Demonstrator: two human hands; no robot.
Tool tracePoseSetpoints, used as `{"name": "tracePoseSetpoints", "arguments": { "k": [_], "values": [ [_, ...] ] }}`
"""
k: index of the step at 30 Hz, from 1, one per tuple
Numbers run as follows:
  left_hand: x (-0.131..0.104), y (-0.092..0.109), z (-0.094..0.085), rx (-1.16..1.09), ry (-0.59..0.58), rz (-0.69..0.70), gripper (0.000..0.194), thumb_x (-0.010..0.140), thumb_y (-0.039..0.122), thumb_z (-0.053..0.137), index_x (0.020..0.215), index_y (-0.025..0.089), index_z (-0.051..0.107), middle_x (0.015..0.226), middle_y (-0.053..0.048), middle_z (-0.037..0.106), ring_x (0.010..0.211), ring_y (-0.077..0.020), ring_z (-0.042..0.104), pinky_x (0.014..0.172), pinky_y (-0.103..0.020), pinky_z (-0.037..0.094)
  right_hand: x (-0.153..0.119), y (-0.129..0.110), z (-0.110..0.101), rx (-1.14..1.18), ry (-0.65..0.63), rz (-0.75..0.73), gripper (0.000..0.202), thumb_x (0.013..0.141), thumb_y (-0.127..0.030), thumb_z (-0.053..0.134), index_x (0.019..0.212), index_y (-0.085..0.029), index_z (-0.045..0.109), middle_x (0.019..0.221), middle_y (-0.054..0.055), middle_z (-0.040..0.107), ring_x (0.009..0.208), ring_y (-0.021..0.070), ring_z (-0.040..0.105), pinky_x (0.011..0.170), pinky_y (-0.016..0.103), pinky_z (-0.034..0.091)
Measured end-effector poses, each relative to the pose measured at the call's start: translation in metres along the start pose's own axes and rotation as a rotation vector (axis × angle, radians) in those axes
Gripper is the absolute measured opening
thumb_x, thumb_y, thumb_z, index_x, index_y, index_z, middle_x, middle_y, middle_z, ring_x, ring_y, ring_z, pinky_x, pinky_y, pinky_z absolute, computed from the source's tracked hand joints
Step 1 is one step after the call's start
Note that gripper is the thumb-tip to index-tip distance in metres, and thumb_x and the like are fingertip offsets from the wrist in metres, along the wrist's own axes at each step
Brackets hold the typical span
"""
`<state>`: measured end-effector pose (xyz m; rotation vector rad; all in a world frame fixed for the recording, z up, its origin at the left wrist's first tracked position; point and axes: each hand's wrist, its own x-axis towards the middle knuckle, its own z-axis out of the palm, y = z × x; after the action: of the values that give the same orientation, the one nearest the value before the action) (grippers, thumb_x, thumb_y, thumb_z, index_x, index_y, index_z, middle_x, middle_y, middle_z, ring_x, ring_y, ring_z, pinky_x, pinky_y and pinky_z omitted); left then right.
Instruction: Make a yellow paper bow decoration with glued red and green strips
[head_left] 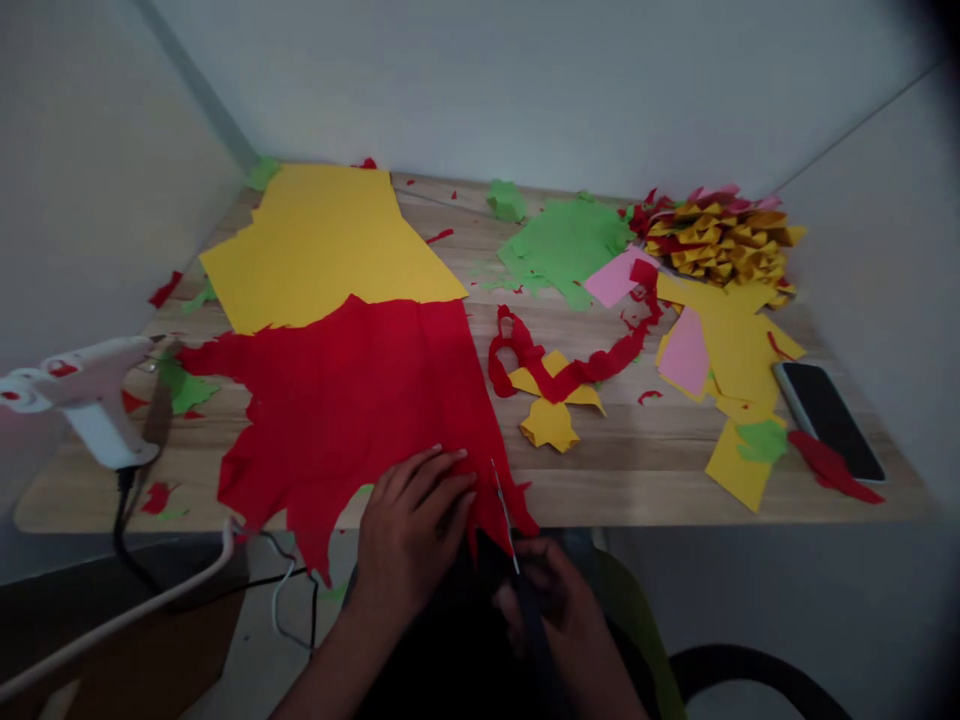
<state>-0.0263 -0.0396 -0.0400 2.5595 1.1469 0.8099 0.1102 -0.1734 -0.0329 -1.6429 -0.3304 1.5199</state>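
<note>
A large red sheet [360,400] with ragged cut edges lies on the table and hangs a little over its front edge. My left hand [409,525] rests on the sheet's lower part, fingers extended and lying on the surface; its thumb is hard to see. Just right of it, my right hand [551,600] is closed around a pair of scissors [508,522]. The blades point away from me and lie at the red sheet near its right edge, by a narrow jagged strip. Dim light hides most of the scissors' handles.
A yellow sheet [330,240] lies behind the red one. White glue gun [97,400] stands left, its cable trailing down. Green paper [562,245], a curled red strip [600,365], yellow scraps [739,340], a pile of folded yellow pieces [727,245] and a phone [831,420] occupy the right.
</note>
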Motion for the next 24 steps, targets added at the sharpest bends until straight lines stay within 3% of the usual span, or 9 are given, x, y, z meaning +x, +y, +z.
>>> {"name": "tracePoseSetpoints", "arguments": {
  "k": [9,14,20,24],
  "values": [
    [-0.003,-0.002,0.004,-0.021,0.029,-0.006,0.013,0.09,0.019,0.065,0.102,0.023,0.071,0.116,-0.004,0.073,0.11,-0.0226,0.065,0.093,-0.039,0.052,0.003,-0.022,-0.001,-0.175,0.004,-0.047,0.032,0.072,-0.037,0.073,0.096,-0.021,0.059,0.088,0.006,0.072,0.084,0.0214,0.067,0.076,0.033,0.05],
    [-0.001,-0.002,0.004,-0.031,0.064,0.013,0.014,0.089,0.017,0.066,0.101,0.022,0.071,0.114,-0.005,0.074,0.109,-0.0219,0.066,0.094,-0.038,0.053,0.002,-0.022,-0.003,-0.137,0.017,0.022,0.034,0.072,-0.043,0.076,0.09,-0.022,0.057,0.073,0.001,0.066,0.082,0.0223,0.066,0.07,0.032,0.05],
    [-0.005,-0.002,0.0,-0.058,0.031,0.022,0.015,0.09,0.016,0.065,0.101,0.024,0.072,0.109,-0.002,0.076,0.104,-0.0211,0.067,0.089,-0.038,0.052,-0.004,-0.02,-0.009,-0.178,0.002,-0.016,0.032,0.069,-0.03,0.075,0.093,-0.022,0.055,0.087,0.002,0.068,0.085,0.0197,0.065,0.079,0.033,0.049],
    [-0.009,-0.003,-0.003,-0.084,0.01,0.011,0.018,0.09,0.017,0.065,0.104,0.027,0.071,0.097,0.002,0.078,0.091,-0.0191,0.067,0.08,-0.036,0.051,-0.004,-0.021,-0.003,-0.16,-0.035,0.012,0.03,0.072,-0.036,0.074,0.091,-0.021,0.056,0.081,0.002,0.065,0.078,0.0178,0.062,0.072,0.03,0.048]
  ]
}}
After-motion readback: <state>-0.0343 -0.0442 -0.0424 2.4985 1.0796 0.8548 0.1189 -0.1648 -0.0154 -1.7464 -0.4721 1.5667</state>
